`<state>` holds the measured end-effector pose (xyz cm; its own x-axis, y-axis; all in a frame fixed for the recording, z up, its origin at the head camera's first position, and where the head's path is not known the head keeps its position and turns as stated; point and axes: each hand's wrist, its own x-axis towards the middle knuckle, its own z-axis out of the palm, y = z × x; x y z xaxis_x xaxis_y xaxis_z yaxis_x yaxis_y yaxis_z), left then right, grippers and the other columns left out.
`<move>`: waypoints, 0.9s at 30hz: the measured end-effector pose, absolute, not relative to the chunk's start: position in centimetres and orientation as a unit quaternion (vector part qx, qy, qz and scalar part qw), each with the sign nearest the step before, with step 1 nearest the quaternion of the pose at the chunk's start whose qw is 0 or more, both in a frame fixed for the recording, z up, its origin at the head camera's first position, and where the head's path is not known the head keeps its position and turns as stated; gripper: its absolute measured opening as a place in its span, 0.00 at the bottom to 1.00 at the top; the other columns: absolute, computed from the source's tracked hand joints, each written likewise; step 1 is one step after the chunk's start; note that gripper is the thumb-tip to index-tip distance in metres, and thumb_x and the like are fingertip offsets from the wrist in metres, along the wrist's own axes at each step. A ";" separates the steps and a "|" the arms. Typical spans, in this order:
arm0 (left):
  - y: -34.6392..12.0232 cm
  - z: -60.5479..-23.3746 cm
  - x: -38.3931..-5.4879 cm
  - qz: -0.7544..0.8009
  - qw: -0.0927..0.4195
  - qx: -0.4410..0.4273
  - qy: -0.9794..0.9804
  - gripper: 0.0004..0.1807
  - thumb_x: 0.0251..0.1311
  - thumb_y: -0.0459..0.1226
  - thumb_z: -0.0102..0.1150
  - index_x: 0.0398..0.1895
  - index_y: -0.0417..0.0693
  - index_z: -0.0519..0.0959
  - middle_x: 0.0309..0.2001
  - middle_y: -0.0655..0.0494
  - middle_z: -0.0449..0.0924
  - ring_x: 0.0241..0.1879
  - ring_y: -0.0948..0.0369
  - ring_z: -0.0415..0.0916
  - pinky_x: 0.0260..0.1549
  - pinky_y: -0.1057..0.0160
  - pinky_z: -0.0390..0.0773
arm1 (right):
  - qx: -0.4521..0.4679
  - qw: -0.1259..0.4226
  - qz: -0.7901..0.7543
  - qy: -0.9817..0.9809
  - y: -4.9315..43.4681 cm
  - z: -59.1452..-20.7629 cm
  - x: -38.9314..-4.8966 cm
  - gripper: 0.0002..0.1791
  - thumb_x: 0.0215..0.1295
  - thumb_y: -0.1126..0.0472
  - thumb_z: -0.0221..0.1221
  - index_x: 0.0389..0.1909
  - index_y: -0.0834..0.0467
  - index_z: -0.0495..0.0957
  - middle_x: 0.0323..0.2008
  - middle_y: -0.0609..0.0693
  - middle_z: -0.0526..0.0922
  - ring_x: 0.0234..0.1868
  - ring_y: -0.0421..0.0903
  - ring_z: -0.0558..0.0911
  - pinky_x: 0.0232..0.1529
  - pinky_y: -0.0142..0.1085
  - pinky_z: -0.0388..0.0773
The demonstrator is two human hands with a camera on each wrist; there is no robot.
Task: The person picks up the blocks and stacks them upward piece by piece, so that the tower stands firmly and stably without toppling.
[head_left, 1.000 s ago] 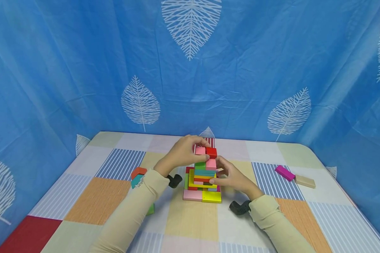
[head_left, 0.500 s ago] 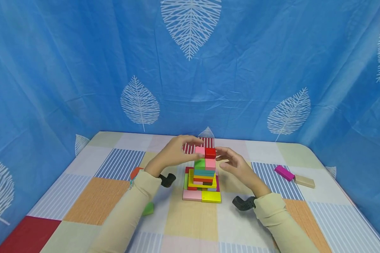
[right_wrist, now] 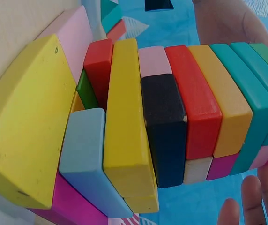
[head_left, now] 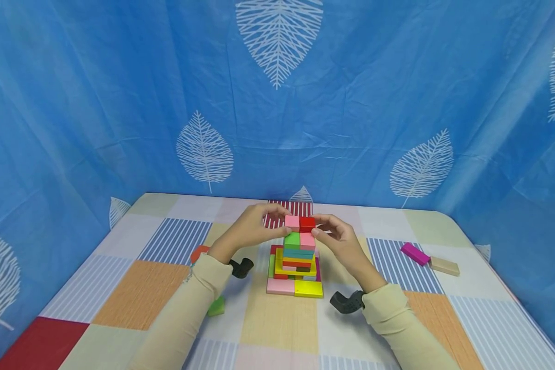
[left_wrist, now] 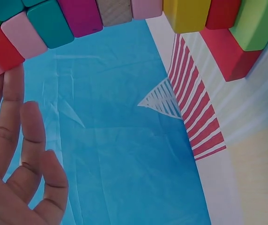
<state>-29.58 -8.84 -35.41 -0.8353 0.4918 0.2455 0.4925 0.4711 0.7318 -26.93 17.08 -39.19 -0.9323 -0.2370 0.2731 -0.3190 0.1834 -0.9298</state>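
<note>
A tower of coloured wooden blocks (head_left: 299,253) stands upright on the table, wider at its base. Its top layer has a pink block (head_left: 292,223) on the left and a red block (head_left: 307,224) on the right. My left hand (head_left: 250,226) pinches the pink block, thumb at its front corner and fingers reaching behind. In the left wrist view, fingertips (left_wrist: 13,77) touch the far end of the top layer. My right hand (head_left: 342,241) pinches the red block from the right, thumb at its front edge. In the right wrist view its fingertips (right_wrist: 267,176) show beside the upper layers.
A magenta block (head_left: 415,253) and a plain wood block (head_left: 444,265) lie together at the right. A green block (head_left: 216,306) and an orange block (head_left: 199,253) lie near my left forearm, partly covered. Dark wrist camera mounts (head_left: 347,302) hang by the wrists. Behind hangs a blue leaf-print curtain (head_left: 333,113).
My right hand has risen from the tower's middle layers to the top red block. My left hand has drawn slightly left, from over the top to the pink block's side.
</note>
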 end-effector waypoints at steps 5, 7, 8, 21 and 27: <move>-8.8 -35.4 -29.6 -0.426 0.001 -0.290 -0.857 0.21 0.66 0.41 0.74 0.58 0.42 0.86 0.45 0.52 0.84 0.49 0.51 0.78 0.48 0.58 0.81 | 0.178 0.035 0.617 -0.766 16.9 -39.2 -27.0 0.22 0.77 0.64 0.61 0.66 0.71 0.76 0.61 0.66 0.81 0.56 0.51 0.78 0.58 0.29 0.78; -8.7 -35.3 -29.6 -0.425 0.000 -0.290 -0.858 0.21 0.66 0.42 0.74 0.58 0.43 0.86 0.45 0.53 0.84 0.49 0.52 0.77 0.48 0.58 0.81 | 0.179 0.032 0.618 -0.765 16.9 -39.2 -27.0 0.22 0.77 0.64 0.60 0.67 0.71 0.76 0.61 0.66 0.81 0.57 0.51 0.78 0.58 0.29 0.78; -8.7 -35.3 -29.6 -0.424 0.001 -0.291 -0.858 0.21 0.66 0.42 0.74 0.58 0.42 0.86 0.45 0.53 0.84 0.48 0.53 0.77 0.48 0.58 0.81 | 0.179 0.030 0.618 -0.765 16.9 -39.2 -27.0 0.23 0.77 0.64 0.60 0.67 0.71 0.76 0.62 0.66 0.81 0.57 0.51 0.78 0.58 0.29 0.78; -9.5 -35.2 -29.1 -0.434 -0.012 -0.288 -0.854 0.34 0.66 0.43 0.75 0.73 0.42 0.78 0.62 0.46 0.84 0.61 0.45 0.78 0.59 0.45 0.82 | 0.200 -0.003 0.600 -0.775 17.7 -39.3 -27.3 0.27 0.77 0.60 0.61 0.72 0.66 0.73 0.65 0.63 0.79 0.63 0.55 0.77 0.63 0.35 0.77; -11.8 -35.2 -27.9 -0.418 -0.001 -0.282 -0.864 0.38 0.66 0.41 0.74 0.78 0.43 0.72 0.65 0.42 0.81 0.62 0.41 0.77 0.61 0.40 0.80 | 0.251 -0.026 0.592 -0.765 18.7 -39.6 -27.8 0.33 0.75 0.60 0.61 0.77 0.67 0.68 0.67 0.66 0.76 0.63 0.60 0.76 0.62 0.34 0.78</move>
